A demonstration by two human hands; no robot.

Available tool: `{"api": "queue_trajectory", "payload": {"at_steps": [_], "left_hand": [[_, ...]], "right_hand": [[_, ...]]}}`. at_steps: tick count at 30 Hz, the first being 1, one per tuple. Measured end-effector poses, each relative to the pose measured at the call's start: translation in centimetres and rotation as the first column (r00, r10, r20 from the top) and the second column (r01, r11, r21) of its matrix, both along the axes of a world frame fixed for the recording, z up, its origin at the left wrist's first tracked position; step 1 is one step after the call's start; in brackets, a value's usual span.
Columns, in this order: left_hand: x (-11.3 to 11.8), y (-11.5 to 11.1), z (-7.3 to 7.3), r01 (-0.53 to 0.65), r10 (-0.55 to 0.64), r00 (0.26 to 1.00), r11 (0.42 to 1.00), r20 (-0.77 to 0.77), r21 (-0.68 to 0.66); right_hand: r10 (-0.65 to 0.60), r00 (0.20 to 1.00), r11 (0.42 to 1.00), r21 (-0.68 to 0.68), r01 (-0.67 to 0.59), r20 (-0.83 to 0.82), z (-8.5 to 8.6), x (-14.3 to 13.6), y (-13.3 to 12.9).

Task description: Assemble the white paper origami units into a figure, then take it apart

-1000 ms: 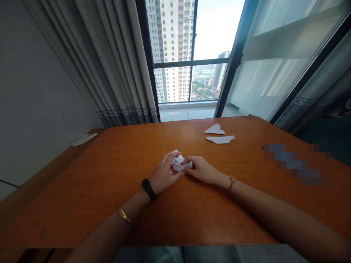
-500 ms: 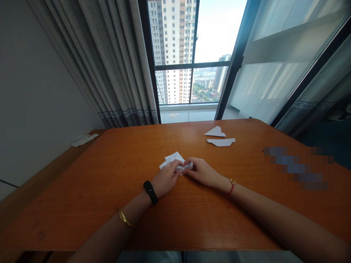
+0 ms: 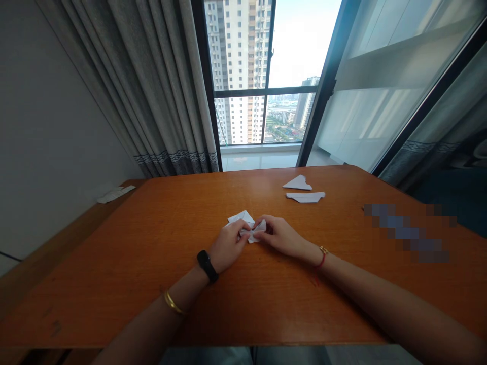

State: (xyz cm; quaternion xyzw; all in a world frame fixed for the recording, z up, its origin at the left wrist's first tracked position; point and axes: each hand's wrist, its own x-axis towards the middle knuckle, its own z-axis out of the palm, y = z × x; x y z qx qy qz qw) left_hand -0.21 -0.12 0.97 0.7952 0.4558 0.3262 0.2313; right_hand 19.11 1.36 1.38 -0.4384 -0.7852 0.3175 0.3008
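Note:
A white folded paper [image 3: 243, 218] lies on the wooden table between my hands, with a pointed flap at its far side and creased layers at the near side. My left hand [image 3: 229, 244], with a black band on the wrist, pinches its left part. My right hand [image 3: 280, 237], with a red string bracelet, grips the right edge between thumb and fingers. The fingers cover much of the paper, so its full shape is hidden.
Two more white folded papers, a pointed one [image 3: 299, 183] and a long flat one [image 3: 305, 197], lie farther back on the table [image 3: 152, 284]. A blurred-out object [image 3: 407, 230] is at the right. White paper [image 3: 116, 194] rests at the far left edge.
The near layers of the paper between my hands have spread apart, and a lower flap now shows below the fingers. Both hands have barely moved.

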Motion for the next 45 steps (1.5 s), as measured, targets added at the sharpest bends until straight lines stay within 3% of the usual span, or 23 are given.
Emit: {"api": "queue_trajectory", "payload": {"at_steps": [5, 9, 11, 14, 18, 21, 26, 39, 45], "left_hand": [[0.1, -0.1, 0.1, -0.019, 0.024, 0.988, 0.999, 0.15, -0.038], [0.4, -0.2, 0.0, 0.033, 0.011, 0.946, 0.991, 0.325, -0.129], [0.4, -0.2, 0.1, 0.031, 0.023, 0.938, 0.988, 0.347, -0.151], [0.4, -0.3, 0.2, -0.001, 0.032, 0.956, 0.994, 0.291, -0.108], [0.2, -0.4, 0.3, 0.018, -0.003, 0.979, 0.997, 0.205, -0.072], [0.2, -0.4, 0.2, 0.038, -0.026, 0.984, 0.997, 0.174, -0.07], [0.1, -0.3, 0.0, 0.025, -0.016, 0.991, 0.997, 0.132, -0.067], [-0.1, -0.1, -0.2, 0.011, -0.008, 0.997, 1.0, 0.078, -0.028], [-0.9, 0.8, 0.2, -0.149, 0.15, 0.989, 0.986, -0.005, 0.071]], "right_hand": [[-0.037, 0.998, 0.997, 0.065, 0.04, -0.048, 0.8, -0.5, -0.6], [-0.031, 0.999, 1.0, -0.003, 0.031, -0.018, 1.3, 0.9, 0.8], [-0.081, 0.996, 0.996, -0.034, 0.083, 0.044, 1.7, 3.3, 2.2], [-0.245, 0.959, 0.961, -0.092, 0.259, 0.142, 2.4, 8.6, 4.3], [-0.335, 0.913, 0.846, -0.353, 0.4, 0.232, 2.2, 15.5, 6.1], [-0.374, 0.87, 0.746, -0.454, 0.487, 0.319, 1.2, 18.1, 6.7], [-0.422, 0.835, 0.72, -0.429, 0.545, 0.353, -0.1, 18.4, 7.5], [-0.483, 0.842, 0.724, -0.431, 0.539, 0.241, -0.4, 17.3, 7.7], [-0.511, 0.81, 0.674, -0.451, 0.585, 0.286, 0.8, 17.3, 7.0]]}}
